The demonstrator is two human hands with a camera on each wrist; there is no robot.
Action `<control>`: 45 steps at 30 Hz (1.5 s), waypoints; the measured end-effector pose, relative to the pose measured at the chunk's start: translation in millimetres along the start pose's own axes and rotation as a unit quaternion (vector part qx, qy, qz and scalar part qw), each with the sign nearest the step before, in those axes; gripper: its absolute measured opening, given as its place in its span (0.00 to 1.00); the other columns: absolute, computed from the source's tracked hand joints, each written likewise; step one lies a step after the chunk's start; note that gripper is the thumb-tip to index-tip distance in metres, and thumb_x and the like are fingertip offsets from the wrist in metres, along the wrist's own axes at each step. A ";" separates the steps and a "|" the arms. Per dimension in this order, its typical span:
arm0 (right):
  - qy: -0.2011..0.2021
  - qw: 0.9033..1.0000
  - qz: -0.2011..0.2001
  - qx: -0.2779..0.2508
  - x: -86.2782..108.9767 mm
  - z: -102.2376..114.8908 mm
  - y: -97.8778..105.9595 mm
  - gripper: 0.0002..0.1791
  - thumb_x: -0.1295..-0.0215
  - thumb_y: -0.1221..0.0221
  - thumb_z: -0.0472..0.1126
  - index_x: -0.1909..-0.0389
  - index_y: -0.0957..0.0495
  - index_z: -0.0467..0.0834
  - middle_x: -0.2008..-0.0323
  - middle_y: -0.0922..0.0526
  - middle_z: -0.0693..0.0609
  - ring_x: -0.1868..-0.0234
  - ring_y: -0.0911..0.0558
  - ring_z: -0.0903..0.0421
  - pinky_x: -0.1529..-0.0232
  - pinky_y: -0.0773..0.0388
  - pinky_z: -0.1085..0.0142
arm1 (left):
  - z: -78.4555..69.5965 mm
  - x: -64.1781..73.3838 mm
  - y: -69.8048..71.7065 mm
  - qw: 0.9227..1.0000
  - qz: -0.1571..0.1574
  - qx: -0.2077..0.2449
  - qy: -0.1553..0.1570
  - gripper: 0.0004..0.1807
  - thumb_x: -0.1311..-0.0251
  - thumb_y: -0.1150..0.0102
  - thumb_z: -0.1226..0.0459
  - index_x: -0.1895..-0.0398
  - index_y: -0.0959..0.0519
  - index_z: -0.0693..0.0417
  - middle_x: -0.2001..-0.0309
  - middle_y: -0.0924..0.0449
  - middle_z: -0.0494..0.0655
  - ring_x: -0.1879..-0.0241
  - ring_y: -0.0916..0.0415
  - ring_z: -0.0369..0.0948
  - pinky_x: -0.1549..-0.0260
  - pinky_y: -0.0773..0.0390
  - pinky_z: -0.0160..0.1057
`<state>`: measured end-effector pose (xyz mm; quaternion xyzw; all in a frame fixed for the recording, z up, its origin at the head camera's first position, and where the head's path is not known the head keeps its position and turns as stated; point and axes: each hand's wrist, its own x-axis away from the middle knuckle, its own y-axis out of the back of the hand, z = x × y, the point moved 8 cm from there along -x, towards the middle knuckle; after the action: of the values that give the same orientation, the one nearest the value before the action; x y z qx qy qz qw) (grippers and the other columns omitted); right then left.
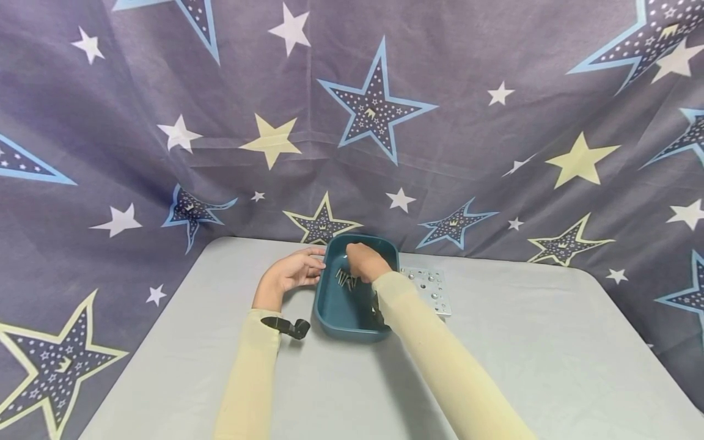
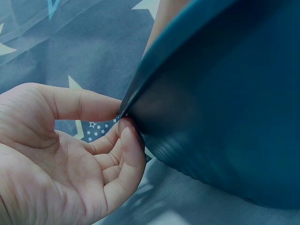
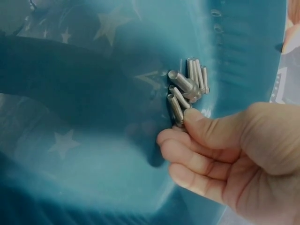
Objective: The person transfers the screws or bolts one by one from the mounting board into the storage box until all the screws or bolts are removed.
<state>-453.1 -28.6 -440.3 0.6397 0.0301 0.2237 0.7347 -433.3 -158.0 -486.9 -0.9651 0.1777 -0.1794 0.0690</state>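
Note:
A deep teal plastic bin [image 1: 352, 333] stands on the table, with several silver bolts [image 1: 342, 279] lying loose in it. My right hand [image 1: 367, 263] reaches down into the bin. In the right wrist view, its thumb and index finger pinch one silver bolt [image 3: 175, 108] near its lower end, beside the small pile. On the bin's left side, my left hand [image 1: 294, 271] holds the rim, its curled fingertips against the outer wall in the left wrist view.
Right of the bin lies a silver metal plate [image 1: 440, 298] with holes and round studs, partly behind the right sleeve. The pale table [image 1: 528, 342] meets a star-patterned curtain [image 1: 467, 146] at the back and sides. A black wrist mount [image 1: 286, 326] sits on the left forearm.

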 end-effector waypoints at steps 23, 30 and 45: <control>-0.016 0.999 -0.024 0.026 -1.2 1.1 -0.5 0.12 0.37 0.36 0.27 0.53 0.16 0.37 0.60 0.12 0.42 0.70 0.20 0.53 0.69 0.18 0.64 | 1.3 -1.2 0.6 1.000 -0.003 0.007 0.003 0.32 0.33 0.51 0.75 0.26 0.44 0.61 0.70 0.21 0.40 0.74 0.23 0.32 0.68 0.22 0.32; -0.004 0.998 -0.044 0.042 1.3 6.3 2.3 0.10 0.30 0.42 0.30 0.52 0.16 0.38 0.59 0.12 0.44 0.67 0.24 0.54 0.60 0.19 0.62 | 1.9 -1.3 0.4 1.000 -0.001 0.003 -0.001 0.31 0.33 0.52 0.75 0.27 0.44 0.62 0.70 0.21 0.39 0.74 0.24 0.32 0.68 0.22 0.31; -0.002 0.998 -0.050 0.043 3.5 7.9 2.7 0.11 0.26 0.46 0.33 0.51 0.16 0.39 0.58 0.12 0.45 0.67 0.21 0.54 0.60 0.18 0.61 | 0.3 0.4 -1.6 1.000 0.000 0.006 -0.005 0.29 0.32 0.53 0.76 0.29 0.43 0.62 0.71 0.23 0.40 0.75 0.24 0.32 0.69 0.22 0.31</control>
<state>-448.2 -34.3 -435.5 0.6689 0.0701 0.1833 0.7170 -432.4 -156.6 -486.7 -0.9656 0.1764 -0.1755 0.0760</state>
